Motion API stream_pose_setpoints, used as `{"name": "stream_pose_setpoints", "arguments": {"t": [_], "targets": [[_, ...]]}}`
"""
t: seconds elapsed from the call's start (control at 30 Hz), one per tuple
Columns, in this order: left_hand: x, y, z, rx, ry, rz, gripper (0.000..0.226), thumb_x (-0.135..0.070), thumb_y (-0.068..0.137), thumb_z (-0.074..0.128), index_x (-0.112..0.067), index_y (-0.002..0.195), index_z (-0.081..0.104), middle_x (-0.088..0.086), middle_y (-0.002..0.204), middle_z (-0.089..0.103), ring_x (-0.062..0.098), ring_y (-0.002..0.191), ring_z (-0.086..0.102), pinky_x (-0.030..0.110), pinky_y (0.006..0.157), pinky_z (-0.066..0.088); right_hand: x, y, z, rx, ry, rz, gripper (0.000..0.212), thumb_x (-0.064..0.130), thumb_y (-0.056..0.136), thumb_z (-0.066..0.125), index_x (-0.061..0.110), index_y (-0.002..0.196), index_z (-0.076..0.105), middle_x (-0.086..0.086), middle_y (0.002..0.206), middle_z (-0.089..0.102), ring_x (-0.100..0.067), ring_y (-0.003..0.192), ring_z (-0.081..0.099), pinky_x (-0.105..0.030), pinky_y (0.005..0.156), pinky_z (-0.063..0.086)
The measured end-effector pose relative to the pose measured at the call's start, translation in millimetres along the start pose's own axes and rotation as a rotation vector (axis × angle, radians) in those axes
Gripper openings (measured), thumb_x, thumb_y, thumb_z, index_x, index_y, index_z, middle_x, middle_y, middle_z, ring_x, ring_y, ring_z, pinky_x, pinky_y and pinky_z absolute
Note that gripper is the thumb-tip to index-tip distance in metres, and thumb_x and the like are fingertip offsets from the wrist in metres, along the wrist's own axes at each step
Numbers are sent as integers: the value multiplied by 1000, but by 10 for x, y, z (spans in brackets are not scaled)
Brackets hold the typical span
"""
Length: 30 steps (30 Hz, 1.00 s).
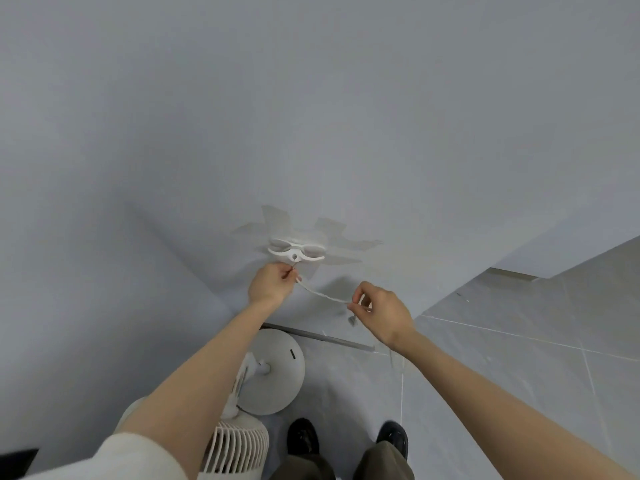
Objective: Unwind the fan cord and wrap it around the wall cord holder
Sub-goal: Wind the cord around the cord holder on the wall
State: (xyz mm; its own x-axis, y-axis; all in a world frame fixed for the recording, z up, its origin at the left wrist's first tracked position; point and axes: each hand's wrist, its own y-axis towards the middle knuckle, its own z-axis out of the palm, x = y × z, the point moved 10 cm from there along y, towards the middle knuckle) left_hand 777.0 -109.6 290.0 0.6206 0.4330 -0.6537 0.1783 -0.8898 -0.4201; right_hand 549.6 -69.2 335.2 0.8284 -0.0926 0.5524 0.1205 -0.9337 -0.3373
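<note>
Cord: white fan cord (pixel 322 292) stretched between both hands, just below the wall cord holder (pixel 296 251).
Left hand (pixel 270 284): grip pinched on cord at the holder.
Right hand (pixel 377 308): grip pinched on cord's other end.
Risk: slack lets a loop slip off the holder's arms.
Below: fan (pixel 270 372) on the floor.

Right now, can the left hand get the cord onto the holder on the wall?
Probably yes. The left hand pinches the cord just below the holder, with only bare wall between them. The right hand holds the other end, with a little slack.
</note>
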Motion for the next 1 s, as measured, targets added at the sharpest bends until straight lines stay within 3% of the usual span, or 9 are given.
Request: {"name": "stream_pose_setpoints", "arguments": {"t": [0.07,0.2,0.27,0.47,0.57,0.63,0.7,0.83,1.0], "targets": [[13,-62,-27,24,-20,-28,31,-30,87,52,-31,57,62,0,88,75,23,76,71,36,78,56,160,-15,-115,-29,-84,-133,10,29,90,59,20,93,61,3,94,62,-16,80,56,-27,67,44],[124,-209,3,109,-304,-185,25,-20,92,46,-13,75,63,-3,77,74,7,54,63,18,50,44,413,-23,-248,-42,-133,-289,10,21,91,57,21,95,67,4,97,63,-17,87,61,-31,73,50],[193,-253,6,163,-454,-271,22,-25,95,48,-16,80,61,-12,67,70,8,63,62,19,58,43,512,-15,-321,-73,-95,-312,9,24,90,60,22,92,69,5,94,65,-15,84,60,-31,74,51],[233,-241,-128,266,-748,-421,11,-16,93,56,-8,97,62,-2,66,61,15,74,57,31,77,54,709,26,-289,-33,82,-291,9,28,87,65,22,87,72,8,87,66,-3,69,51,-28,73,48],[241,-256,-180,307,-788,-499,9,-8,90,56,-6,87,64,-1,73,60,11,74,54,31,90,50,736,39,-314,-65,107,-256,10,30,87,65,22,87,71,8,87,68,-7,72,52,-32,74,50],[237,-257,-285,309,-769,-544,14,-9,86,56,-9,75,64,-3,66,55,9,66,48,23,76,50,782,37,-339,-90,100,-253,11,33,88,64,23,87,70,10,85,67,-9,77,57,-32,74,51],[177,-259,-416,311,-717,-559,17,-13,83,55,-14,68,64,-6,54,50,7,60,43,17,61,41,850,31,-369,-122,90,-245,11,36,89,62,27,87,68,10,83,67,-12,80,59,-31,72,50],[40,-210,-616,299,-613,-547,20,-17,80,54,-21,62,61,-9,38,44,3,49,43,12,44,27,1026,58,-441,-169,104,-231,14,37,91,58,26,92,67,7,78,63,-13,75,55,-29,68,47],[-5,-170,-604,264,-669,-581,22,-14,81,52,-18,61,59,-11,50,47,3,53,42,11,45,28,1093,96,-453,-157,141,-210,16,34,91,58,22,97,69,8,81,62,-12,80,57,-29,71,48]]}}
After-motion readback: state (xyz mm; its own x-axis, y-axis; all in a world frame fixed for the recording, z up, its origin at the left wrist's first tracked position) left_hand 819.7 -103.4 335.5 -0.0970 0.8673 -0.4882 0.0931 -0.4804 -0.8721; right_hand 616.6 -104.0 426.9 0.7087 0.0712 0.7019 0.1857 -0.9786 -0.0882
